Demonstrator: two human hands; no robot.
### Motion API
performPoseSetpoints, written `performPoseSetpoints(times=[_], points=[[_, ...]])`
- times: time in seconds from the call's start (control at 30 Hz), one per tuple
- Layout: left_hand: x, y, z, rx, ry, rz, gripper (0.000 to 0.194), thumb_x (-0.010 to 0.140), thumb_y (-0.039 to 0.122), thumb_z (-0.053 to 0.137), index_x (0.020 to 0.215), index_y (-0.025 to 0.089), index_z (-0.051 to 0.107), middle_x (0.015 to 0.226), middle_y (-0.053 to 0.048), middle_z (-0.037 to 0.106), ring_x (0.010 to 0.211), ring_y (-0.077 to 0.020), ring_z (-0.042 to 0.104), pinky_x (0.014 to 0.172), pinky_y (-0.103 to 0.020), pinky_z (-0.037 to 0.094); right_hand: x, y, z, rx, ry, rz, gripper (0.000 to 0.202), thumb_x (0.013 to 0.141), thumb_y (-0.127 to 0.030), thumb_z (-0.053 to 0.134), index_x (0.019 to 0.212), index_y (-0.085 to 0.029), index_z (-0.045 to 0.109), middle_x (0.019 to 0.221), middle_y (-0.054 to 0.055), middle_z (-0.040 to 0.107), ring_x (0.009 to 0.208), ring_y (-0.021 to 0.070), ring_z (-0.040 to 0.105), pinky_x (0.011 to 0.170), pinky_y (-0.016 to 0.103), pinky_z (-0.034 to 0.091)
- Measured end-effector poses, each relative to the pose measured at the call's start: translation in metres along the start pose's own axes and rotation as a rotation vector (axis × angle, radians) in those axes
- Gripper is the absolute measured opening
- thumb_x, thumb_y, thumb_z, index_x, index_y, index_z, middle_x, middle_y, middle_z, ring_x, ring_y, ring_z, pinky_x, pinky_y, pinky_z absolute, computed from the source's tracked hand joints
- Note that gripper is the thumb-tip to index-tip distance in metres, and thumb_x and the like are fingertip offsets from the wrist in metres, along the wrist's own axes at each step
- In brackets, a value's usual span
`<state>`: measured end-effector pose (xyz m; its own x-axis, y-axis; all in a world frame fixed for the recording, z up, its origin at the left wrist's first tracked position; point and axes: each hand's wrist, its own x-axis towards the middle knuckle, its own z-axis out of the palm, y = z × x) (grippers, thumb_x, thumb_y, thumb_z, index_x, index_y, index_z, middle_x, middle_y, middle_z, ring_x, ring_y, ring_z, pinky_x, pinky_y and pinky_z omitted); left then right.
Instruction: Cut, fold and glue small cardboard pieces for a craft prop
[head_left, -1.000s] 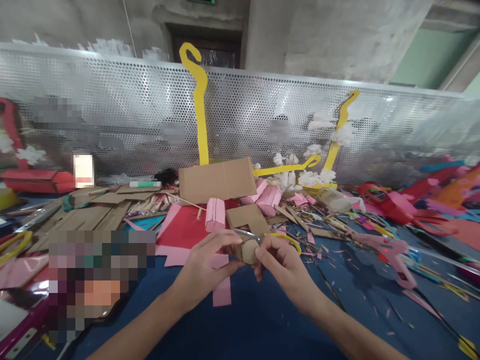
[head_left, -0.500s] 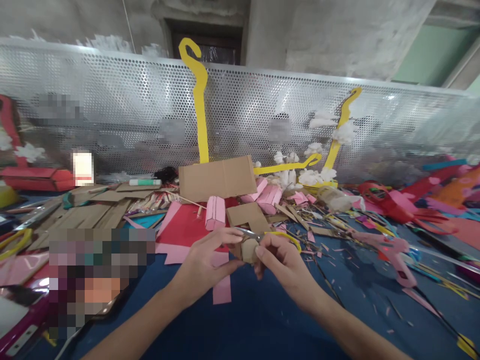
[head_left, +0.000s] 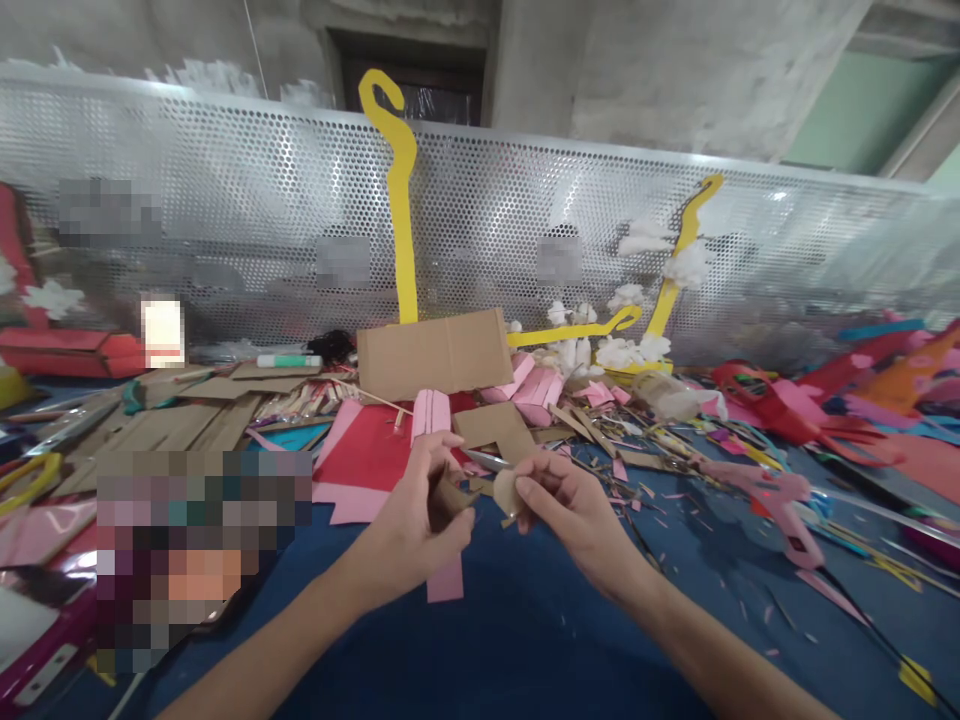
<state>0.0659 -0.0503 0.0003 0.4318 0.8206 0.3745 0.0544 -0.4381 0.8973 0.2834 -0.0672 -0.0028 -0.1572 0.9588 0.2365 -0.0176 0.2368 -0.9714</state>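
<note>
My left hand [head_left: 409,515] is closed on a curled brown cardboard scrap [head_left: 450,497], partly hidden by the fingers. Between the thumb and fingers of my right hand [head_left: 559,510] is a small rounded piece of cardboard [head_left: 507,490]. The two pieces are apart, with a gap between my hands. Just beyond them shows a metal blade, seemingly of scissors [head_left: 487,459]; its handle is hidden behind my right hand. A pink paper box [head_left: 431,412] stands behind my left fingers, beside red paper [head_left: 360,455]. Flat cardboard [head_left: 499,428] lies behind both hands.
A pink glue gun [head_left: 780,505] rests on the blue table at right, its cord running forward. A cardboard box [head_left: 435,355] with a yellow hook [head_left: 403,210] stands at the back, before a perforated metal panel [head_left: 480,230]. Cardboard strips [head_left: 172,425] are piled left.
The cardboard has come apart between my hands. My left hand has drawn left with the scrap, while the rounded piece stays in my right fingers.
</note>
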Motion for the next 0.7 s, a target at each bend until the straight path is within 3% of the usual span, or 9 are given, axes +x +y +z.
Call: performPoseSetpoints(times=[0.07, 0.17, 0.23, 0.3, 0.43, 0.57, 0.7], points=[[0.002, 0.003, -0.003, -0.027, 0.027, -0.025, 0.049, 0.091, 0.025, 0.063, 0.131, 0.028, 0.035, 0.088, 0.004, 0.04, 0.066, -0.0099, 0.043, 0.06, -0.022, 0.04, 0.0, -0.002, 0.001, -0.06, 0.01, -0.024, 0.027, 0.092, -0.044, 0.069, 0.094, -0.018, 0.064, 0.071, -0.002, 0.061, 0.057, 0.0097, 0.058, 0.056, 0.023, 0.048], [0.003, 0.005, -0.006, -0.008, -0.014, -0.121, 0.028, 0.096, 0.04, 0.06, 0.116, 0.023, 0.052, 0.074, 0.007, 0.037, 0.061, -0.0106, 0.038, 0.058, -0.024, 0.035, -0.001, -0.005, 0.003, -0.114, -0.026, -0.08, 0.025, 0.094, -0.042, 0.067, 0.092, -0.018, 0.066, 0.067, -0.003, 0.059, 0.057, 0.0099, 0.057, 0.055, 0.022, 0.047], [0.003, 0.005, -0.005, -0.005, -0.082, -0.181, 0.031, 0.094, 0.048, 0.062, 0.109, 0.021, 0.056, 0.069, 0.007, 0.038, 0.06, -0.011, 0.038, 0.057, -0.024, 0.033, -0.003, -0.005, 0.005, -0.127, -0.041, -0.098, 0.023, 0.094, -0.042, 0.068, 0.091, -0.018, 0.066, 0.067, -0.003, 0.059, 0.057, 0.0103, 0.058, 0.055, 0.022, 0.047], [0.001, 0.004, -0.001, -0.02, -0.119, -0.185, 0.041, 0.089, 0.05, 0.069, 0.115, 0.022, 0.056, 0.073, 0.005, 0.045, 0.062, -0.0119, 0.043, 0.057, -0.024, 0.035, -0.004, -0.005, 0.006, -0.136, -0.013, -0.107, 0.022, 0.093, -0.041, 0.069, 0.091, -0.019, 0.066, 0.069, -0.002, 0.061, 0.058, 0.0106, 0.059, 0.055, 0.022, 0.048], [-0.006, 0.01, 0.005, 0.05, -0.154, -0.085, 0.057, 0.083, 0.044, 0.077, 0.128, 0.024, 0.048, 0.093, -0.001, 0.058, 0.072, -0.0155, 0.055, 0.064, -0.028, 0.045, -0.002, -0.006, 0.005, -0.09, 0.049, -0.089, 0.021, 0.091, -0.039, 0.072, 0.098, -0.02, 0.067, 0.076, -0.001, 0.067, 0.059, 0.0116, 0.065, 0.058, 0.024, 0.053], [-0.012, 0.02, 0.002, 0.137, -0.199, 0.109, 0.058, 0.091, 0.03, 0.065, 0.14, 0.025, 0.033, 0.111, -0.007, 0.057, 0.092, -0.0208, 0.057, 0.079, -0.035, 0.05, -0.003, -0.012, 0.005, 0.052, 0.003, -0.054, 0.024, 0.09, -0.037, 0.073, 0.104, -0.02, 0.064, 0.079, 0.001, 0.071, 0.064, 0.0128, 0.068, 0.063, 0.026, 0.055], [-0.014, 0.02, -0.003, 0.182, -0.231, 0.18, 0.047, 0.099, 0.019, 0.043, 0.142, 0.026, 0.023, 0.102, -0.004, 0.051, 0.074, -0.0152, 0.051, 0.067, -0.03, 0.048, -0.009, -0.02, 0.006, 0.109, -0.034, -0.049, 0.02, 0.09, -0.035, 0.075, 0.099, -0.021, 0.064, 0.073, -0.001, 0.068, 0.06, 0.0097, 0.063, 0.056, 0.021, 0.048]])
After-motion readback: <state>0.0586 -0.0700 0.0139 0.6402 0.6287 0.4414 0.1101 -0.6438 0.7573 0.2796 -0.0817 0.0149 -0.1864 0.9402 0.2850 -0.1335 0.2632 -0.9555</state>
